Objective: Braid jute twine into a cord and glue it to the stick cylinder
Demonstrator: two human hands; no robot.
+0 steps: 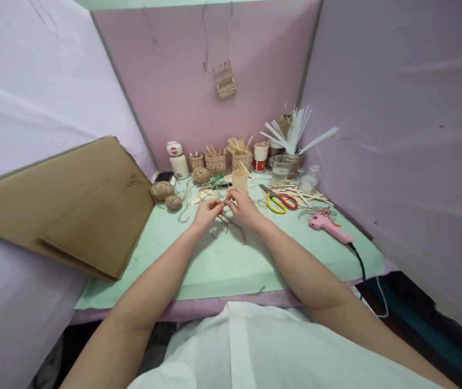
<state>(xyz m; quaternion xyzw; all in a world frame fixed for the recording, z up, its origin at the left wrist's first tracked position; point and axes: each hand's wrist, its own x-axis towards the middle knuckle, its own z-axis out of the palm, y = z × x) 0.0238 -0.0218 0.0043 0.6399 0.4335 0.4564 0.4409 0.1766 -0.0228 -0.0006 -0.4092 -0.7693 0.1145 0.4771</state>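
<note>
Two hands, the left hand and the right hand, meet at the centre of the frame, fingertips nearly touching. The fingers of each are pinched together, apparently on brown twine; the gripped part is mostly hidden. Its loose ends show just below the fingers, over the bench, the longest slanting toward the lower right. That end lies nearer the right hand. At least three ends show; whether they belong to one piece, I cannot tell.

Counted around them: three twine balls left of centre; three woven baskets along the back; one pale cup just above the right hand; one pair of scissors right of centre; one pink glue gun farther right; one white jar behind the balls. The pale strips overlap too much to count.
</note>
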